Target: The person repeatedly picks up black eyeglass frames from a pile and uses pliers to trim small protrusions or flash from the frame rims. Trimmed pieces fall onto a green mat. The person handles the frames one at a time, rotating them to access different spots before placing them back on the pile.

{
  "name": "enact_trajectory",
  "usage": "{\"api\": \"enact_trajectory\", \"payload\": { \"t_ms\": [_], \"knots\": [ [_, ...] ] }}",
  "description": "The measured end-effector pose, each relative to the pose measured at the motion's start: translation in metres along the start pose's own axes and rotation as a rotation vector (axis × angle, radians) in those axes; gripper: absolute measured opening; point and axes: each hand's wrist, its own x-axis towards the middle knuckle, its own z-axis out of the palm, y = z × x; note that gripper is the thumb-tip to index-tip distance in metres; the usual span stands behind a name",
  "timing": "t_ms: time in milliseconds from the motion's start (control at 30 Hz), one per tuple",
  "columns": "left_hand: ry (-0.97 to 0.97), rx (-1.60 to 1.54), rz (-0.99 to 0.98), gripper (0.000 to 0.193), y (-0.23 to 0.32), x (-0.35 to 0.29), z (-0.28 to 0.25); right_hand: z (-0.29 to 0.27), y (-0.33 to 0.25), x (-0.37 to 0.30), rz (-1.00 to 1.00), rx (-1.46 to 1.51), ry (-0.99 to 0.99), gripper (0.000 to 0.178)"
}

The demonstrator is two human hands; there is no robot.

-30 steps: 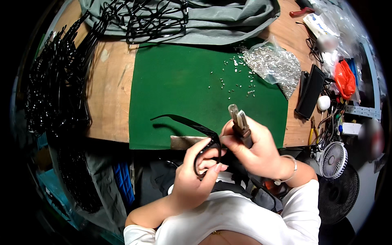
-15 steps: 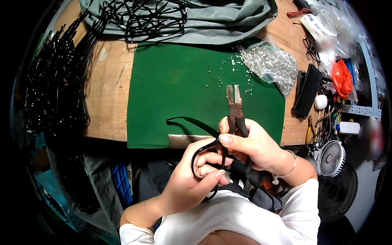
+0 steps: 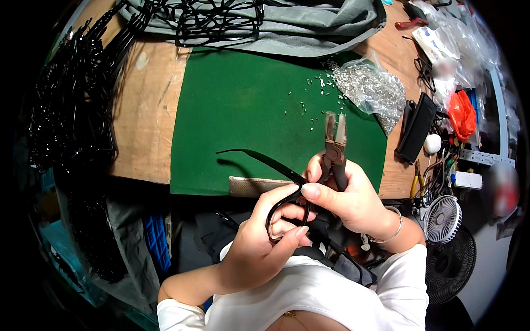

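In my left hand (image 3: 251,245) is a black eyeglass frame (image 3: 269,217), its rim gripped between my curled fingers and thumb. One temple arm (image 3: 259,158) of it reaches up and left over the green mat (image 3: 232,110). My right hand (image 3: 356,201) is wrapped around dark-handled pliers (image 3: 334,150), whose flat jaws point away from me and stand a little apart. The right thumb also presses on the frame at the hinge. What the right fingers do beneath it is hidden. Tiny silvery metal pieces (image 3: 303,103) lie scattered beyond the jaws.
An open clear bag of such pieces (image 3: 372,91) rests at the mat's right corner. Black eyeglass frames (image 3: 72,110) are heaped at the left, more (image 3: 221,25) on grey cloth (image 3: 309,33). A black case (image 3: 417,127), yellow-handled pliers (image 3: 415,179) and a small white fan (image 3: 443,219) are right.
The pliers have shifted right over the mat with my right hand. The temple arm's tip has swung slightly left. Both hands keep their holds, and the whole view has shifted a little.
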Motion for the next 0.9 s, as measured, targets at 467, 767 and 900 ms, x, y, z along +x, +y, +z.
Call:
{"api": "enact_trajectory", "payload": {
  "t_ms": [467, 767, 900],
  "knots": [
    [-0.069, -0.225, -0.109, 0.053, 0.016, -0.012, -0.010, -0.021, -0.003, -0.011, 0.019, -0.211, -0.136, 0.020],
    [-0.057, -0.171, -0.200, 0.041, 0.017, -0.016, -0.015, -0.020, -0.037, -0.016, 0.310, -0.783, -0.496, 0.043],
    [-0.071, -0.145, -0.191, 0.041, 0.015, -0.016, -0.015, -0.019, -0.041, -0.011, 0.222, -0.846, -0.525, 0.046]
  ]
}}
